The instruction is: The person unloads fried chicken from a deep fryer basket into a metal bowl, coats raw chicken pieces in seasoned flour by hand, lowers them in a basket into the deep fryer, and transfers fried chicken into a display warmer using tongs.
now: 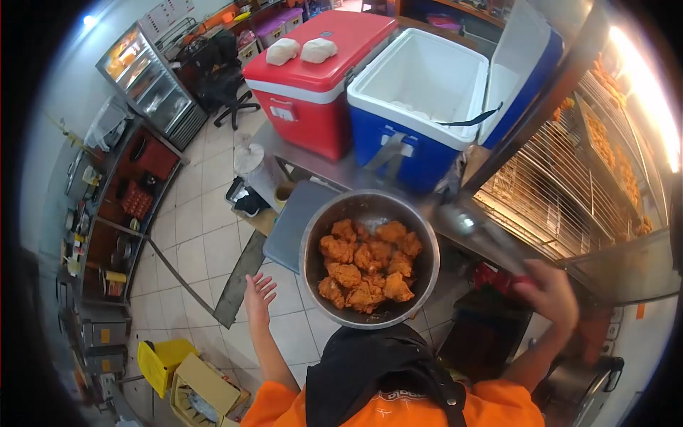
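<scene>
A large steel bowl [311, 285] of fried chicken pieces [366, 274] stands in front of my body, its near rim close to my black apron [384, 363]. The chicken is coated orange-red and heaped in the middle. To the left of the bowl, apart from it, my left hand [260, 292] is open with its fingers spread. My right hand [548, 288], smeared by motion, is closed around the red handle of a long metal utensil [491, 238]. Its shiny, rounded end lies right of the bowl's far rim; blur hides its exact kind.
Behind the bowl, a red cooler [306, 78] with two white bundles [300, 51] on its lid stands beside an open blue cooler [405, 149]. A lit rack of fried food [569, 171] is at right. Shelves [131, 192] line the left; a yellow bin [162, 363] is below.
</scene>
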A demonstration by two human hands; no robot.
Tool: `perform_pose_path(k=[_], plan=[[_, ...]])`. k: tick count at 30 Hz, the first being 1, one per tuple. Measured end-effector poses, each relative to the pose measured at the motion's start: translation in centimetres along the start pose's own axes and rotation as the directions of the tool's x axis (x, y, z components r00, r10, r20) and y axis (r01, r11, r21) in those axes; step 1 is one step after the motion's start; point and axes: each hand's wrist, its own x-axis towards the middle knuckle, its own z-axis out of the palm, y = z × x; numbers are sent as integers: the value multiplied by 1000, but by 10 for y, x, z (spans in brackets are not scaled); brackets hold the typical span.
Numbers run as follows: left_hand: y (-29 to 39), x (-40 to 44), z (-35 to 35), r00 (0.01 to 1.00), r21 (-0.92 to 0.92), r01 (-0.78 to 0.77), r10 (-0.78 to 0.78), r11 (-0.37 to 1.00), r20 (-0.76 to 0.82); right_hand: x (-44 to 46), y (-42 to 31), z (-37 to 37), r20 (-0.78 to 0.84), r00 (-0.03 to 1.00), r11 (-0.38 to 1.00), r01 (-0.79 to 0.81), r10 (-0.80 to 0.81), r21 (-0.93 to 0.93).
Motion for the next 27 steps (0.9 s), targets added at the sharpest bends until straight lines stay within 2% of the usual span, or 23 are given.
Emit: perform_pose_path(k=[1,2,4,6,8,11,13,14,16,17,19,21,23,27], plan=[[1,3,0,1000,5,-3,3,1000,23,12,-14,27,73,997,1000,-4,3,24],[4,5,2,1000,12,-1,0,1000,25,26,-15,49,145,989,987,23,0,-161],[10,9,6,998,16,-5,4,1000,69,61,-30,80,275,955,929,1,109,-371],[13,18,8,996,18,-12,10,1000,93,90,-28,110,252,965,849,78,67,-523],[16,25,11,993,15,-19,17,1000,114,121,-27,136,361,927,780,153,98,-606],[22,26,13,988,-9,-42,43,999,148,156,-11,177,409,912,785,227,37,-577],[24,25,9,985,-36,-58,63,998,162,174,-4,186,498,867,855,282,-33,-434],[24,26,5,986,-46,-57,64,997,157,178,-9,180,501,865,850,291,-37,-440],[20,25,-9,989,-42,-65,70,997,127,180,-17,167,624,768,964,33,144,-263],[17,23,-16,990,-43,-65,70,997,126,177,-12,169,624,768,964,35,143,-264],[8,27,-26,995,-47,-29,33,998,96,169,3,181,608,785,989,-44,120,-139],[-2,32,-30,995,-45,-8,13,999,100,155,10,197,526,849,968,96,40,-230],[-8,38,-26,993,-15,11,-9,1000,115,141,14,222,321,943,939,187,-89,-288],[-27,62,-9,977,33,42,-48,999,208,120,18,217,290,957,990,42,-1,-134]])
